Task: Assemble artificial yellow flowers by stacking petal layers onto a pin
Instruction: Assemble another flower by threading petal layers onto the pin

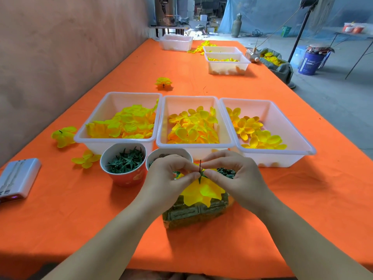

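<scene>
Left hand (169, 175) and right hand (229, 175), just before the middle bin (193, 146), are both pinched around the pin (200, 165), petals (201, 193) hung beneath. Pin should be held upright and layers pressed down evenly, fingertips close.

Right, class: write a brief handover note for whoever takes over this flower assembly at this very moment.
Left hand and right hand both pinch the thin dark pin, yellow fabric petals hanging from it.
Loose yellow petals lie in three white plastic trays behind; green star-shaped pieces sit in the red cup.
Done: assembled yellow flowers lie on the orange cloth.
Left: finish this flower; its layer count is hidden.
</scene>
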